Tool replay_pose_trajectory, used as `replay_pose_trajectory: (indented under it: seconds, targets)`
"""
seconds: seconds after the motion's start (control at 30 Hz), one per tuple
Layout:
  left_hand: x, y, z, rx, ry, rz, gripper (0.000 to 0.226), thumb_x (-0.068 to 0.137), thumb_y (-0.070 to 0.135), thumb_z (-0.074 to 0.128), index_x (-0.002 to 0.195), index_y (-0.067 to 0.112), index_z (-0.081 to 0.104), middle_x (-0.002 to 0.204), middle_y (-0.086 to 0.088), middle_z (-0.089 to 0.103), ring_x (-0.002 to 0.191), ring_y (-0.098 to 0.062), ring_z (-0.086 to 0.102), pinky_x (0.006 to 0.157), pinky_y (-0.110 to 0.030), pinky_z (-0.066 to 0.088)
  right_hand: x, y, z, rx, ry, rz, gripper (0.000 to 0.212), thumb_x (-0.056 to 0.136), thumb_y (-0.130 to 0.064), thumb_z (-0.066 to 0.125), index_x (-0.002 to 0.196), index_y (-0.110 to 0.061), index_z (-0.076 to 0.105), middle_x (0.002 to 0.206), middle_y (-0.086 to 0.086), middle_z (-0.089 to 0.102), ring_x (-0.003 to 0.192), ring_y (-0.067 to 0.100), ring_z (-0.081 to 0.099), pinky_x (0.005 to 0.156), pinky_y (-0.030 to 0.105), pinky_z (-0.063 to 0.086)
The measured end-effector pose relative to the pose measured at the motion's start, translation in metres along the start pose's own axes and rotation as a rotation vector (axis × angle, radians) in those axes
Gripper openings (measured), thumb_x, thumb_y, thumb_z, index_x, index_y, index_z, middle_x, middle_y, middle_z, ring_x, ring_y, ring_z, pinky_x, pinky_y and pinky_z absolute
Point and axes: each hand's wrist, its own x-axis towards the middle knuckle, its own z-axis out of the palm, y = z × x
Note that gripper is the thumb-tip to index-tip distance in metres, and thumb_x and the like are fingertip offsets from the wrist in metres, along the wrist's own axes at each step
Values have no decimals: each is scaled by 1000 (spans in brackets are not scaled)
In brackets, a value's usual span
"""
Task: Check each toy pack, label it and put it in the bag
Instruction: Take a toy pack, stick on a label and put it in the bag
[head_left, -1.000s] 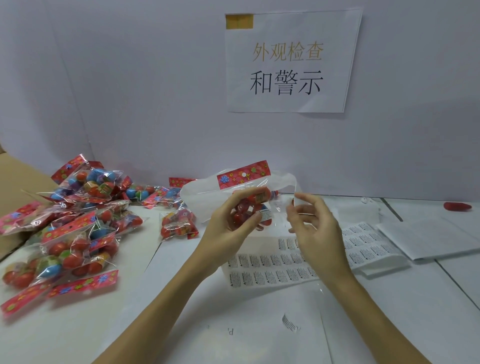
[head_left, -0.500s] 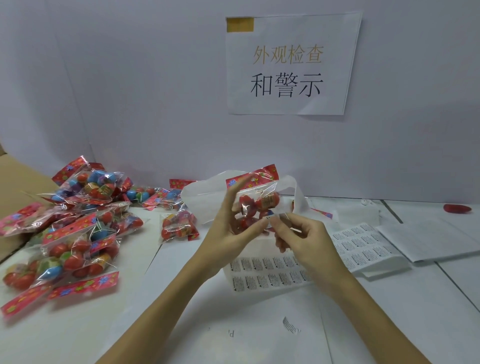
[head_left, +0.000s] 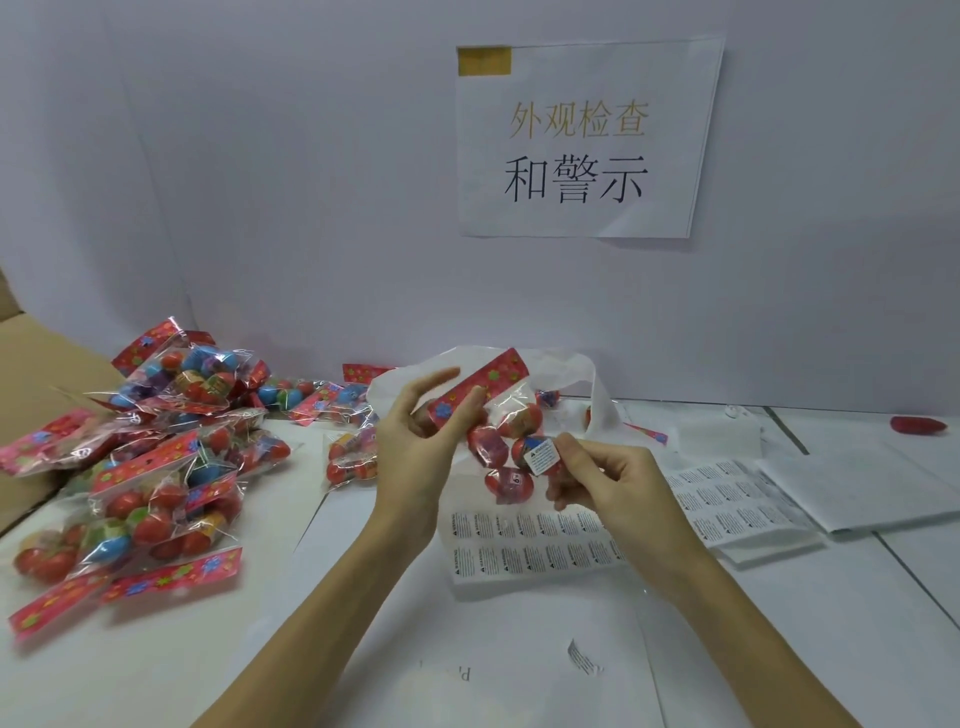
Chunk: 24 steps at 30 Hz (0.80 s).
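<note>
My left hand (head_left: 415, 441) pinches the red flowered header of a clear toy pack (head_left: 498, 441) holding several red balls, lifted above the table. My right hand (head_left: 602, 483) grips the pack's lower right side, thumb beside a small white warning label (head_left: 540, 460) stuck on it. Directly behind the pack lies a white plastic bag (head_left: 571, 374) with its mouth toward me. A sheet of warning labels (head_left: 530, 545) lies flat under my hands.
A heap of toy packs (head_left: 156, 467) covers the table's left side, with one loose pack (head_left: 353, 457) near my left hand. More label sheets (head_left: 727, 499) and white paper (head_left: 857, 493) lie right. A paper sign (head_left: 582, 140) hangs on the wall. A red object (head_left: 917, 424) sits far right.
My left hand shifted from the pack's body up to its header. My right hand came in, pressed a label on the pack and now grips its lower side. The pack tilted.
</note>
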Motion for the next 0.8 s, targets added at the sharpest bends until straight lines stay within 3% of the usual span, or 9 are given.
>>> replay_pose_trajectory:
  seconds: [0.1,0.2,0.27,0.33,0.43,0.5,0.63,0.7,0.8]
  targets:
    - [-2,-1,0,136,-165,18,60,82,51,79,134,34,56,105,-5,79,100,-22,77,96,-40,57,1,1,-5,147,37,43,31,97,-36,64,98,-13,84,91,17,78,87,29,78,80,29,63]
    - [-6,-2,3,195,-292,93,41,88,35,78,127,30,67,104,-3,79,99,-19,76,84,-27,60,1,-1,-9,162,-86,85,30,99,-31,64,122,-15,75,113,13,77,106,32,75,87,32,62]
    - [-5,-1,1,230,-345,121,34,91,26,79,124,30,72,106,-3,78,101,-22,74,83,-27,60,4,-2,-12,79,-50,45,47,94,-41,72,137,-24,64,123,4,75,116,24,72,94,39,60]
    - [-4,-2,-2,324,-417,111,35,90,23,82,123,32,74,107,-2,77,103,-27,72,89,-39,62,7,-6,-17,85,70,15,60,84,-49,80,138,-32,62,128,-1,73,121,19,69,101,38,53]
    - [-7,-3,-1,415,-495,99,35,86,28,85,121,30,77,109,0,78,102,-24,74,94,-42,60,7,-10,-24,138,31,-17,41,79,-41,80,119,-31,77,116,3,78,112,18,73,94,25,56]
    - [-8,-2,0,406,-508,85,29,87,29,84,116,25,79,104,1,79,96,-19,75,87,-31,59,6,-10,-25,152,58,-24,30,78,-36,81,106,-25,82,104,6,80,99,18,75,83,21,57]
    - [-6,-1,-1,382,-426,99,13,89,30,80,102,29,83,91,0,79,79,-11,74,71,-20,55,9,-5,-27,155,296,-64,19,79,-28,83,96,-20,81,95,3,80,89,19,74,75,28,60]
    - [-6,-3,1,363,-348,140,12,89,28,81,100,25,83,88,-1,79,75,-11,72,68,-19,55,8,-5,-24,-25,375,-187,18,87,-23,82,103,-21,76,99,-1,78,93,16,75,80,28,61]
    - [-5,-6,3,382,-214,200,26,85,35,81,105,19,79,91,4,78,77,-11,74,70,-19,56,3,-1,-14,-264,386,-337,22,88,-35,78,102,-22,68,96,-8,73,92,10,71,83,23,58]
